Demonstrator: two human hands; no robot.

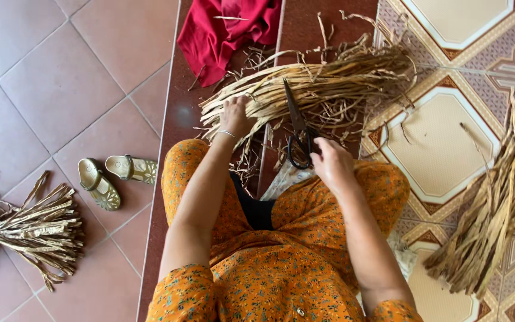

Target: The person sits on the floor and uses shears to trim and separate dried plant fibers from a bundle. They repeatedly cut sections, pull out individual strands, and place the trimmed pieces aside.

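Note:
A bundle of dried tan plant strips [329, 80] lies across the step in front of my knees. My left hand [235, 116] rests on the bundle's near left end, fingers closed over the strips, a thin bracelet on the wrist. My right hand [329, 162] grips the dark handles of a pair of large scissors [296, 122], whose blades point away from me into the bundle. I sit in an orange flowered dress.
A red cloth [227, 30] lies beyond the bundle. A pair of gold sandals [114, 176] sits on the pink tiles to the left, near a tied bunch of dried strips [28, 229]. Another heap of strips [496, 203] lies on the patterned tiles at right.

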